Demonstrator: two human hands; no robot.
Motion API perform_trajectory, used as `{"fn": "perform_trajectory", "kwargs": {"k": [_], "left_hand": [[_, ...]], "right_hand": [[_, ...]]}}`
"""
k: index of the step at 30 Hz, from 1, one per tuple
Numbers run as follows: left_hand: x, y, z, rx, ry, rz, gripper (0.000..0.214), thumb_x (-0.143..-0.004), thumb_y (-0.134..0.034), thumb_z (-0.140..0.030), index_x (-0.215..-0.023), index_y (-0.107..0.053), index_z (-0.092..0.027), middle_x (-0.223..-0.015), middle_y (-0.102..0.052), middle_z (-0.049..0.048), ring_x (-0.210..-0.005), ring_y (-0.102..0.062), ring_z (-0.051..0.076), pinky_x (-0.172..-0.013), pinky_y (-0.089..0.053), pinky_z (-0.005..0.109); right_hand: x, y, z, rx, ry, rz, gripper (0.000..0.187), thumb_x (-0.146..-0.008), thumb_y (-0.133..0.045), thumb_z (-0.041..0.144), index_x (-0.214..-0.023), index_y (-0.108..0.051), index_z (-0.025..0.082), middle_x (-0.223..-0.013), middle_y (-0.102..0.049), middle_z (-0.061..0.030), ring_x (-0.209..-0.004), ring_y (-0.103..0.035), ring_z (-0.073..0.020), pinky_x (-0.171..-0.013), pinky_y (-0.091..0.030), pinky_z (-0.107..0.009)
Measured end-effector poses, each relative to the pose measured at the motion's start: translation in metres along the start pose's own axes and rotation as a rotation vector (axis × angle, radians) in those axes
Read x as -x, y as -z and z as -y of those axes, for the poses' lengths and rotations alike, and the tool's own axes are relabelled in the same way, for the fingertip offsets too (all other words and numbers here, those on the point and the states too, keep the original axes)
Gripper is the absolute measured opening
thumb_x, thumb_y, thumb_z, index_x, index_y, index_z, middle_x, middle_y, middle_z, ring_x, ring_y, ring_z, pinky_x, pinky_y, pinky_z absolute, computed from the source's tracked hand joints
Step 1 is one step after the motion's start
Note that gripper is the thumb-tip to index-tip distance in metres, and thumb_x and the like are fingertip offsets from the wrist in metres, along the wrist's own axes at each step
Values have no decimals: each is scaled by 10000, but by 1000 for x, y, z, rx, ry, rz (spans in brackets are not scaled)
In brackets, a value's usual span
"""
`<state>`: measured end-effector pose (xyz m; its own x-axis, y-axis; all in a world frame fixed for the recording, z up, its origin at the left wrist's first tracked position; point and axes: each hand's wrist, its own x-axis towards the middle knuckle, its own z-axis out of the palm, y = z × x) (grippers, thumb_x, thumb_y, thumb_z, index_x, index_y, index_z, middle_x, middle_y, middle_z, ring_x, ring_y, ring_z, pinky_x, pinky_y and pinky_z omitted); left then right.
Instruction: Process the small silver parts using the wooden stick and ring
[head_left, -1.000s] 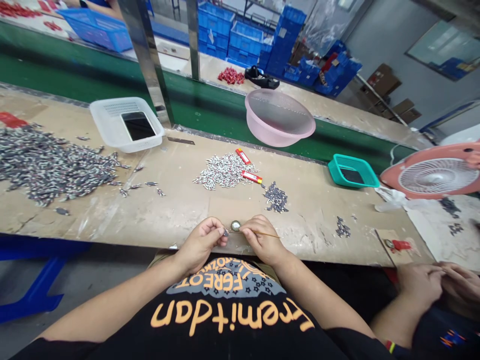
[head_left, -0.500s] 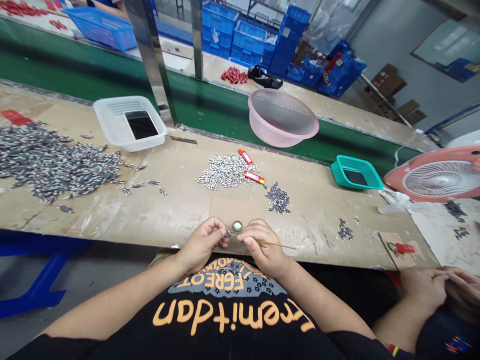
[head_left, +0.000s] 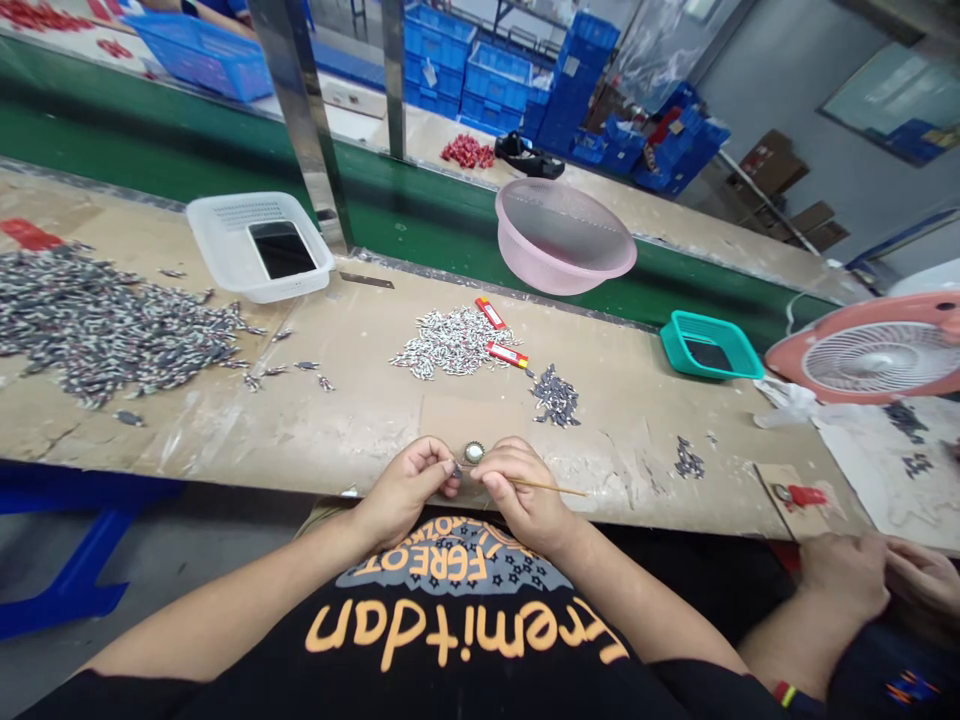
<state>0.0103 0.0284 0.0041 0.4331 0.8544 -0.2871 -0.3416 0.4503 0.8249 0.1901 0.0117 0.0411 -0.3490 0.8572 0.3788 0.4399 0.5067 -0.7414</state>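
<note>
At the table's front edge, my left hand (head_left: 414, 487) pinches a small dark grey piece (head_left: 457, 469) between thumb and fingers. My right hand (head_left: 521, 490) is closed on a thin brush (head_left: 551, 487), its tip end pointing left at the grey piece. Just beyond the gap between my hands lies a bottle cap (head_left: 474, 453) with pale contents. Farther out is a pile of small white-and-dark pieces (head_left: 448, 342) with two red packets (head_left: 508, 355) at its right side. Right of it sits a small heap of dark grey pieces (head_left: 556, 397).
A large pile of grey-and-white pieces (head_left: 127, 325) covers the left. Behind stand a white basket (head_left: 217, 275) holding a phone, a pink basin (head_left: 562, 275) and a green basket (head_left: 716, 368). A fan (head_left: 870, 350) and a co-worker's hands (head_left: 847, 575) are at right.
My right hand has shifted slightly left, bringing the brush tip up to the grey piece. My left hand stays nearly in place.
</note>
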Motion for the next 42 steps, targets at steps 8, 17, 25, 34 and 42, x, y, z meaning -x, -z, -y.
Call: {"fn": "perform_trajectory", "kwargs": {"k": [8,17,25,34,42], "left_hand": [[1,3,4,-43,-3,-28,168,-784,-644,-300,-769,-540,-169,-688,-588,-2,-648,-543,114,-659,-428,243],[1,2,3,-40,3,-28,187,-771,-658,-315,-764,-546,-165,-727,-574,1,-664,-530,112,-664,-436,245],[0,4,5,-40,7,-25,181,-781,-648,-316,-773,-543,-168,-731,-581,-2,-672,-529,111,-673,-430,244],[-1,2,4,1,-5,-22,152,-794,-633,-279,-776,-532,-167,-720,-580,-8,-663,-532,106,-669,-431,243],[-1,-2,5,130,-43,-85,151,-779,-652,-252,-796,-527,-170,-723,-603,-9,-673,-567,110,-677,-448,246]], "right_hand": [[9,17,-15,54,-8,-125,202,-929,-412,241,-995,-602,223,-790,-671,-40,-795,-599,-184,-771,-479,-363],[-3,78,-99,834,-196,3,163,-875,-528,220,-918,-684,203,-905,-651,-77,-931,-524,-221,-865,-371,-368],[-28,78,-103,1019,-274,279,174,-882,-525,279,-919,-686,224,-937,-625,-77,-942,-470,-234,-822,-322,-345],[-29,65,-94,942,-150,121,175,-886,-494,235,-867,-654,170,-883,-645,-96,-908,-521,-240,-830,-370,-366],[-12,-2,-19,182,-101,-54,46,-797,-578,166,-788,-588,209,-730,-619,-12,-724,-578,-154,-688,-470,-276]]}}
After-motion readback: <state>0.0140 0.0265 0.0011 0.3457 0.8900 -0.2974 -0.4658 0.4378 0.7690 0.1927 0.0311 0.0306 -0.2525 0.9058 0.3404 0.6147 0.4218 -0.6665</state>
